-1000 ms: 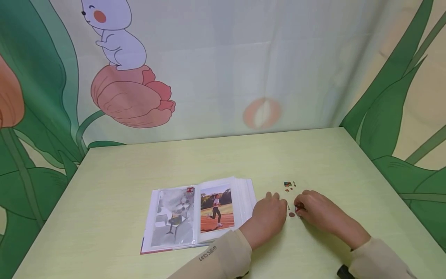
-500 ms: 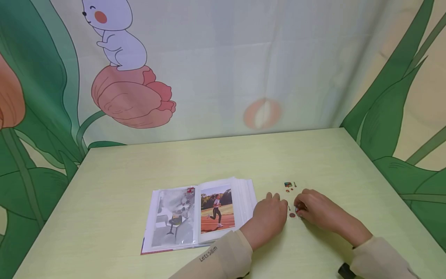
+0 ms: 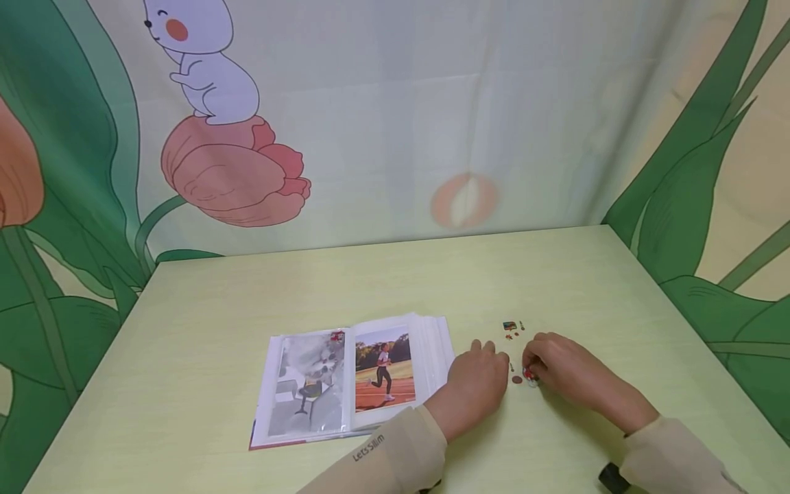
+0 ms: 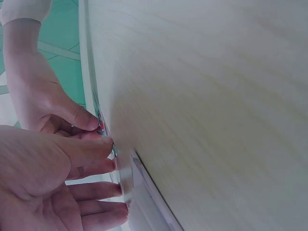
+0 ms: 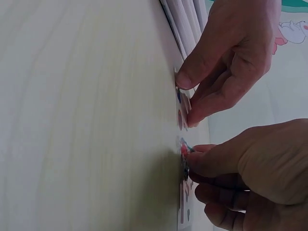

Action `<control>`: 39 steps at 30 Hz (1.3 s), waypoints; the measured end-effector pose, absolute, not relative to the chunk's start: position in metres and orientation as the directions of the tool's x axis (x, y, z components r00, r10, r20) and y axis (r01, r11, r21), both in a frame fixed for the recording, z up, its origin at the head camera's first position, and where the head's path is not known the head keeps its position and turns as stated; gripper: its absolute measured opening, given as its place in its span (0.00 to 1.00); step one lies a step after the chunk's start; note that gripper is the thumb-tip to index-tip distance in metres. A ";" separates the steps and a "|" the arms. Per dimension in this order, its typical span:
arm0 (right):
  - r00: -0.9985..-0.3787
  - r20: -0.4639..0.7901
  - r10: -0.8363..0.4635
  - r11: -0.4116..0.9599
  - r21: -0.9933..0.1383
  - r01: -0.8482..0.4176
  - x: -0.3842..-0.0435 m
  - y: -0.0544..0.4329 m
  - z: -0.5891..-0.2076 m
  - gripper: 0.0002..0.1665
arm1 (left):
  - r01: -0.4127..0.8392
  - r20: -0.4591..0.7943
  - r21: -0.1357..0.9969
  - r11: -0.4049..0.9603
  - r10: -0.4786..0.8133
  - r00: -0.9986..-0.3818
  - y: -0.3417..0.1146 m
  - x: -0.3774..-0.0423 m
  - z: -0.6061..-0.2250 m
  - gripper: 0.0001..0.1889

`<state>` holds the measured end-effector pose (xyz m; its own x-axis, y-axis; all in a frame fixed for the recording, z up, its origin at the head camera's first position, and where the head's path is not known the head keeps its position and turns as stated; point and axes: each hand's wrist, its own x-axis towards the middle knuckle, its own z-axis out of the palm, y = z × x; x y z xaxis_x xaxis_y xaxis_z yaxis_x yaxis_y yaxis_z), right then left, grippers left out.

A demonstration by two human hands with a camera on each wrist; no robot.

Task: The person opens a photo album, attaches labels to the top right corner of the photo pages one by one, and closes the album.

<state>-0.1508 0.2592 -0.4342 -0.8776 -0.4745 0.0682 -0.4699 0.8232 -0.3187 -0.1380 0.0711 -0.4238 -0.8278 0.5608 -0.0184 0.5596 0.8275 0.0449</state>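
Observation:
A clear sticker sheet (image 5: 185,222) lies flat on the table, printed with small motifs such as a colourful rectangle (image 3: 509,326) and a brown oval (image 3: 516,379). My left hand (image 3: 478,384) rests its fingertips on the sheet's left side, fingers fairly straight in the left wrist view. Just to the right, my right hand (image 3: 564,367) pinches a small red-and-clear sticker (image 3: 529,375) between thumb and fingers, low over the sheet. In the right wrist view the sticker's red part (image 5: 184,150) shows at the fingertips; the rest is hidden behind them.
An open photo album (image 3: 265,412) lies left of my left hand, with a grey picture on one page and a runner photo (image 3: 384,370) on the other. A black object (image 3: 613,478) sits by the right sleeve. A printed curtain (image 3: 382,123) hangs behind the table (image 3: 204,357).
My right hand has lifted and shifted slightly right, and more of the red-and-clear sticker shows below its fingers. My left hand and the album stay in place.

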 end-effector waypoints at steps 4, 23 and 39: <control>-0.872 0.086 -0.482 0.816 -0.317 -0.483 -0.153 0.260 -0.436 0.14 | 0.550 -0.027 0.056 0.833 0.552 -0.834 0.072 -0.138 -0.423 0.05; -0.861 0.101 -0.499 0.779 -0.383 -0.496 -0.150 0.274 -0.436 0.15 | 0.527 -0.020 0.016 0.850 0.528 -0.849 0.077 -0.137 -0.426 0.03; -0.860 0.052 -0.508 0.695 -0.565 -0.445 -0.136 0.294 -0.423 0.14 | 0.529 -0.008 0.013 0.849 0.529 -0.849 0.077 -0.136 -0.424 0.03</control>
<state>-0.1360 0.2941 -0.4233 -0.8597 -0.5081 0.0519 -0.4447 0.6946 -0.5654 -0.1361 0.0769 -0.4242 -0.8487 0.5288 -0.0081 0.5287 0.8487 0.0132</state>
